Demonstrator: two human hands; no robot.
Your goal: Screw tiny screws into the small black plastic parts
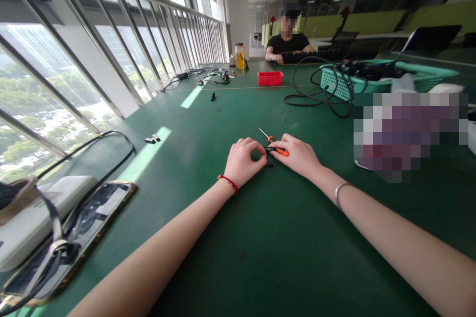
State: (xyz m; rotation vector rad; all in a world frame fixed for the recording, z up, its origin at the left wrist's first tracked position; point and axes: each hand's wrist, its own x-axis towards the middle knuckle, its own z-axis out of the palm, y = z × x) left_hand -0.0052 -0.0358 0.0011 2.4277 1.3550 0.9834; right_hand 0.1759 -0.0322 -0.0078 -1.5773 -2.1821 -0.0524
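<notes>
My left hand (pixel 245 159) is closed in a pinch, thumb and forefinger forming a loop. Its fingertips grip one end of a small dark, flat piece (pixel 269 149), too small to name. Opposite it, my right hand (pixel 299 157) is closed, with its fingertips at the piece's other end. A screwdriver (pixel 283 151) with an orange and black handle sits in the right hand, its thin metal shaft pointing away to the upper left. On the green table just below the fingertips lies another small black part (pixel 272 165).
Small black and silver pieces (pixel 152 139) lie to the left. A phone (pixel 107 203) and white power strip (pixel 48 218) are at near left. Farther back are a red tray (pixel 270 79), a jar (pixel 240 57), a cable-filled teal basket (pixel 334 84) and a seated person (pixel 288 42).
</notes>
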